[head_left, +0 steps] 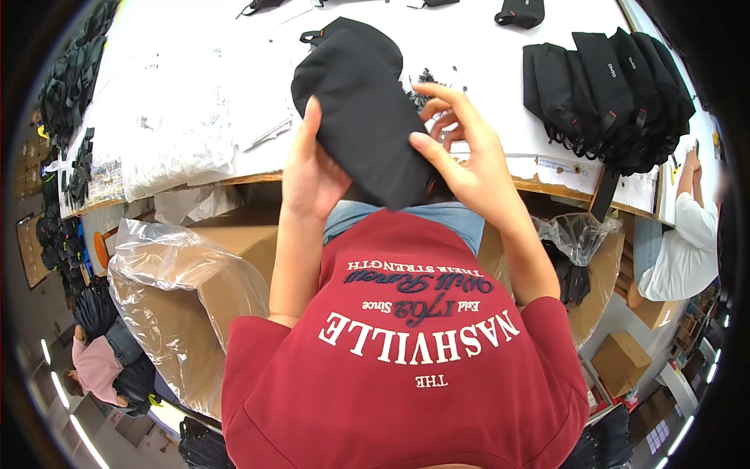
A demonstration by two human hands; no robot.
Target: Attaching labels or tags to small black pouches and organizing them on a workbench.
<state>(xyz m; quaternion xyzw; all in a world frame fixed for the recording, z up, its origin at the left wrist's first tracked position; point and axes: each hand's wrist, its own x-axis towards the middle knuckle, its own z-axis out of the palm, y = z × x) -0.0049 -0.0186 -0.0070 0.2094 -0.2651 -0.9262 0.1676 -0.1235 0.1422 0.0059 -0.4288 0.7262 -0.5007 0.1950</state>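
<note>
A black fabric pouch (363,117) with rounded ends is tilted up over the table's near edge, in front of my body. My left hand (308,180) grips its left side, thumb lying on the front face and the other fingers hidden behind. At the pouch's right edge is my right hand (473,152), its fingers curved and apart, the thumb tip close to the fabric; whether it touches cannot be told. Behind the pouch, another black pouch (375,35) with a small loop lies on the table, partly covered. Small black pieces (424,78) sit beside my right fingertips.
A row of black pouches (609,86) is piled at the right of the white table (258,47). Clear plastic bags (176,148) lie on the left. Plastic-lined cardboard boxes (172,289) stand below the edge. Other people (683,250) are at the far right and lower left.
</note>
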